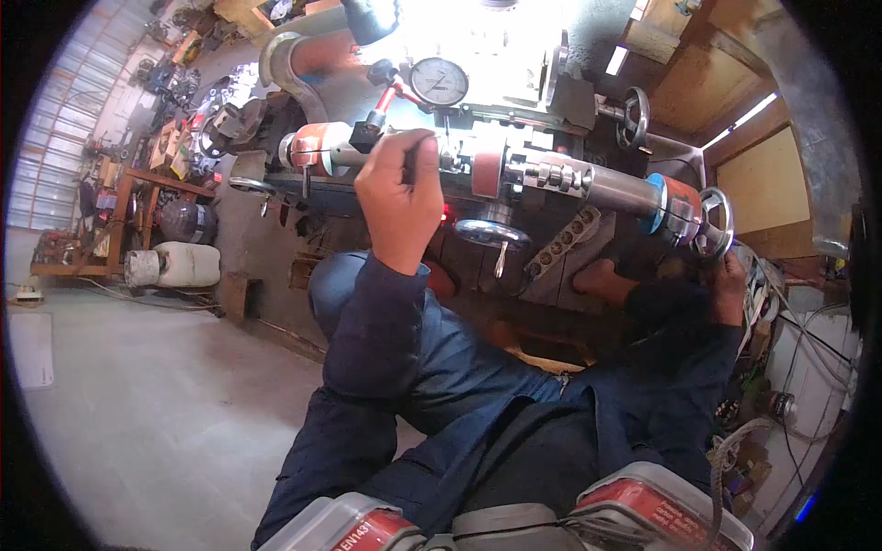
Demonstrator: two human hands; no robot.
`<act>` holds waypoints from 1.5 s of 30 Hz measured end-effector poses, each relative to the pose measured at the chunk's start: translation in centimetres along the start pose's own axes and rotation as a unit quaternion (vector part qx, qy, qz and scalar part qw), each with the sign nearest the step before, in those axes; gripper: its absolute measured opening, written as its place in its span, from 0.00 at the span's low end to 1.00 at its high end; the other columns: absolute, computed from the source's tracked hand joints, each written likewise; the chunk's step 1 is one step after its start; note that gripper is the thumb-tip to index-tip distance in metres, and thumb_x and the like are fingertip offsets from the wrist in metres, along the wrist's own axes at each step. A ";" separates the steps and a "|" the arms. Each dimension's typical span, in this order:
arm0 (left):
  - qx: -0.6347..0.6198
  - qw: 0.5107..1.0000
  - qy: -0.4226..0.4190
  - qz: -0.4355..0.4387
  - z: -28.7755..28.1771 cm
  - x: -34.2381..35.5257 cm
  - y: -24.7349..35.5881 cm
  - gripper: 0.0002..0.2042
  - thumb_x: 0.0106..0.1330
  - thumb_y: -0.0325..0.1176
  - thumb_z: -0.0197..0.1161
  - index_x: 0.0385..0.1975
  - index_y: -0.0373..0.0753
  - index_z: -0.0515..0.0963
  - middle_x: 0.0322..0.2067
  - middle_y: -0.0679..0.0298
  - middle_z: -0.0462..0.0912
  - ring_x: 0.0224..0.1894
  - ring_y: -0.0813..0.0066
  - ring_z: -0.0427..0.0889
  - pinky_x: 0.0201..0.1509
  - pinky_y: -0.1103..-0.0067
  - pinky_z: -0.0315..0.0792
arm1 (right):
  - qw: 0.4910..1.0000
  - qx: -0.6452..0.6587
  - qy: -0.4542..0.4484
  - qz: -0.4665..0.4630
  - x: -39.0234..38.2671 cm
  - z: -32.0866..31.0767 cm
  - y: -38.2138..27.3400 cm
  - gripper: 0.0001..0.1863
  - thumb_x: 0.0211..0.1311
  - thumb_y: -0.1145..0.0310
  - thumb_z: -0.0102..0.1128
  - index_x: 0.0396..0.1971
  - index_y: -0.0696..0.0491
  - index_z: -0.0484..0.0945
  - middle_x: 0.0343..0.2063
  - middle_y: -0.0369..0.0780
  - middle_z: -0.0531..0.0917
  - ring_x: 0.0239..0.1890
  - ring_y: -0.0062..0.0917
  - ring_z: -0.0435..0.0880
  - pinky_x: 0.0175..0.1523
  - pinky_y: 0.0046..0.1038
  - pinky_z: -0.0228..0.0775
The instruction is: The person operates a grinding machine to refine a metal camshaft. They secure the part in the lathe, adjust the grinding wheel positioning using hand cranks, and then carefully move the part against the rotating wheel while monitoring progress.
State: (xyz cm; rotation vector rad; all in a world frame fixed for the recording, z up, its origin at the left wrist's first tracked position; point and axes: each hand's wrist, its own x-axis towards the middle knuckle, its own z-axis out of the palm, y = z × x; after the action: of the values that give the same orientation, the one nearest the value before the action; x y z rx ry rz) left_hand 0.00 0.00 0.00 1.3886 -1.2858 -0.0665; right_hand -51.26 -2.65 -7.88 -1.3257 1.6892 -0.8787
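Note:
My left hand (397, 202) is raised in front of the bench machine, its fingers curled and thumb pressed in. Whatever may be between those fingertips is hidden. Just above it is a round white-faced dial gauge (439, 82) on a red jointed arm (384, 103). A reddish-brown disc (487, 174) sits on the machine to the right of this hand. At the machine's right end, my right hand (729, 286) is closed at the lower rim of a metal handwheel (715, 223). A thick steel cylinder (625, 191) runs leftward from the orange housing (680, 209) beside that wheel.
Another handwheel (493, 233) with a crank handle projects at the machine's front; one more (634, 119) stands at the back right. A power strip (562, 243) lies below. To the left are a white gas cylinder (186, 264) and a cluttered wooden rack (138, 188). Cables hang at right.

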 end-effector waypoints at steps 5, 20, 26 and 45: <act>0.037 0.998 -0.048 -0.006 1.0 -0.5 0.2 0.06 0.63 0.28 0.63 0.35 0.32 0.81 0.29 0.55 0.84 0.30 0.68 0.84 0.34 0.77 0.74 | 0.996 -0.066 0.035 -0.041 0.3 1.9 -1.5 0.15 0.70 0.61 0.52 0.43 0.59 0.79 0.35 0.38 0.84 0.36 0.22 0.81 0.41 0.27 0.71; 0.149 0.983 -0.094 -0.057 0.9 -0.2 1.9 0.07 0.53 0.30 0.65 0.27 0.32 0.82 0.22 0.49 0.82 0.26 0.55 0.84 0.31 0.69 0.75 | 0.994 0.004 0.053 -0.096 0.4 3.6 -2.8 0.17 0.71 0.58 0.52 0.38 0.58 0.79 0.32 0.37 0.82 0.34 0.21 0.79 0.39 0.26 0.71; 0.242 0.966 -0.093 -0.013 2.1 0.0 2.3 0.07 0.54 0.30 0.63 0.19 0.34 0.78 0.18 0.48 0.79 0.25 0.49 0.82 0.30 0.63 0.74 | 0.997 -0.010 0.028 -0.077 0.5 3.3 -2.7 0.20 0.70 0.53 0.54 0.42 0.58 0.79 0.35 0.37 0.81 0.37 0.20 0.78 0.42 0.25 0.69; 0.083 0.992 -0.072 -0.057 2.0 -1.4 1.2 0.05 0.61 0.25 0.61 0.25 0.29 0.78 0.20 0.48 0.80 0.25 0.51 0.82 0.28 0.67 0.72 | 0.989 -0.040 0.063 -0.126 1.1 3.0 -1.3 0.18 0.72 0.58 0.54 0.39 0.60 0.79 0.32 0.36 0.82 0.35 0.19 0.76 0.41 0.26 0.70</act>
State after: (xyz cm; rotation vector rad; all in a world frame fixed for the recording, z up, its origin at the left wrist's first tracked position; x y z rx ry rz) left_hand -2.68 -0.03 -0.57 1.6229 -1.3542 -0.1418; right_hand -48.15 -4.15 -8.28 -1.5927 1.6912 -1.0666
